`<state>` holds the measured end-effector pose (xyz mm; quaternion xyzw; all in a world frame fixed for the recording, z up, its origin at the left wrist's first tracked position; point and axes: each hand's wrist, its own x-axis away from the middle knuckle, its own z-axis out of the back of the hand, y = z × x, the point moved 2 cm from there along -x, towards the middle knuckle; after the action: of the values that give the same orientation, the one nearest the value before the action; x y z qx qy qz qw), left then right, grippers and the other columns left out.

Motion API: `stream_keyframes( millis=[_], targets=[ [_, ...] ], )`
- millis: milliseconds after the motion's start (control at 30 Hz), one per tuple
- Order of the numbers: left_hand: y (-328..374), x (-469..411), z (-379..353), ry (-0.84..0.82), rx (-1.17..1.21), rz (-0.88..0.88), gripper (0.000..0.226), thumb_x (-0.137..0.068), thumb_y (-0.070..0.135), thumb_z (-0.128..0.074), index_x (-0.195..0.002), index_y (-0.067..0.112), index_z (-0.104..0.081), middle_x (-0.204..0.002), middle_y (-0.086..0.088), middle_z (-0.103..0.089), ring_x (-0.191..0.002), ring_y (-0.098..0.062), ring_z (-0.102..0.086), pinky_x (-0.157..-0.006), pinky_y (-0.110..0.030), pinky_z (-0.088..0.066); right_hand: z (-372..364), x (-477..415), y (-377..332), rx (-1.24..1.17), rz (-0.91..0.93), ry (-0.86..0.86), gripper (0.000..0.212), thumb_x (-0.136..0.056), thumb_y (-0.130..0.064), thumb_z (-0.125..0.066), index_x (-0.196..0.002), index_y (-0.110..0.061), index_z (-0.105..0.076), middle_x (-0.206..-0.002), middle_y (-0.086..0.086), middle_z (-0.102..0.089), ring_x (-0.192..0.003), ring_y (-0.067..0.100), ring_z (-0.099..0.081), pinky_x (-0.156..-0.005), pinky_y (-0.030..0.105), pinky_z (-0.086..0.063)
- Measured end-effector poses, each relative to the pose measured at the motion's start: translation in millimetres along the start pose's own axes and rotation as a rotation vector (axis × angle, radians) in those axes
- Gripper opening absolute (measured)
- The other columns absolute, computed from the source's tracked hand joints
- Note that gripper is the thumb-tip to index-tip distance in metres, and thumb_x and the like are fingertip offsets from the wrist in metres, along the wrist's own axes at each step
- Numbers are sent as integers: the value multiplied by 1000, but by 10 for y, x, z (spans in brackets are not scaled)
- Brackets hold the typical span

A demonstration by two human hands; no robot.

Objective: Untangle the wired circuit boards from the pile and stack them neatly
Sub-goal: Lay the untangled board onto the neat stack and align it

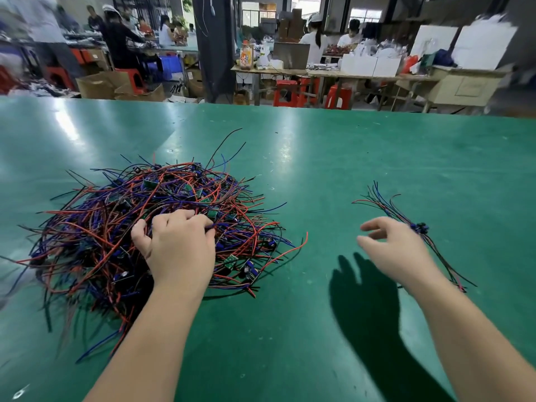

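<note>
A big tangled pile of small green circuit boards with red, blue and black wires lies on the left of the green table. My left hand rests on top of the pile, its fingers curled down into the wires. A small neat stack of untangled wired boards lies on the right, wires fanning out at both ends. My right hand hovers just left of that stack, fingers spread and holding nothing. Its shadow falls on the table below it.
The green table stretches wide between the pile and the stack and toward its far edge. Beyond it stand other workbenches, red stools, cardboard boxes and several seated people.
</note>
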<state>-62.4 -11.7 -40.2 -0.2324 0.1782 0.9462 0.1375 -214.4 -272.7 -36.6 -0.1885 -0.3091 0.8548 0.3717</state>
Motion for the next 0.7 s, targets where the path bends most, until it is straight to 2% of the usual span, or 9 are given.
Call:
stream_keyframes(
  millis=[100,200,267,333,433,500,600,700],
  targets=[
    [7,2,53,115,86,-1,10,-83,35,-69,-84,26,-74,-101,4,-71,-114,-29,-48,-107,-52,-9,-180,192,-68,-128,-7,5,10,-82,-17,-63,-86,-26,-67,-82,-10,-66,-68,8,-59,-58,21,-41],
    [145,64,128,227,171,-110,8,-85,34,-68,-83,27,-73,-93,7,-71,-108,-27,-52,-105,-51,-14,-359,396,-163,-194,55,-6,14,-81,-12,-62,-78,-25,-69,-67,-12,-66,-53,-3,-54,-50,12,-38],
    [275,132,155,293,229,-227,7,-85,32,-67,-83,27,-72,-81,10,-69,-96,-24,-58,-103,-47,-17,-454,524,-273,-250,138,-100,19,-82,-10,-63,-74,-26,-70,-65,-6,-68,-53,-1,-54,-54,13,-42],
    [382,198,168,339,299,-340,7,-84,32,-67,-82,28,-72,-78,12,-68,-90,-21,-62,-100,-43,-20,-524,633,-378,-440,178,-285,22,-84,-6,-64,-79,-26,-73,-75,0,-73,-62,6,-60,-64,18,-47],
    [496,304,178,323,473,-546,7,-85,30,-69,-87,28,-75,-93,13,-70,-92,-18,-62,-94,-44,-32,-601,759,-490,-799,217,-554,35,-85,-1,-67,-108,-27,-68,-93,-2,-71,-69,19,-55,-74,29,-48],
    [576,388,198,245,623,-661,10,-84,26,-71,-91,23,-76,-104,6,-69,-97,-20,-61,-88,-47,-42,-632,809,-550,-929,299,-598,46,-82,3,-67,-121,-22,-59,-101,-6,-69,-76,21,-52,-78,32,-45],
    [717,543,233,128,795,-789,15,-85,18,-69,-97,17,-76,-115,-3,-64,-104,-23,-55,-90,-44,-45,-619,859,-621,-975,402,-550,46,-80,16,-55,-110,-18,-64,-103,-7,-71,-96,6,-62,-83,20,-48],
    [808,653,282,63,912,-824,16,-87,16,-65,-99,14,-75,-125,-5,-57,-117,-23,-48,-101,-35,-40,-545,916,-647,-900,458,-526,29,-78,-1,-50,-90,-19,-70,-88,-11,-67,-86,0,-60,-74,18,-49]
  ],
)
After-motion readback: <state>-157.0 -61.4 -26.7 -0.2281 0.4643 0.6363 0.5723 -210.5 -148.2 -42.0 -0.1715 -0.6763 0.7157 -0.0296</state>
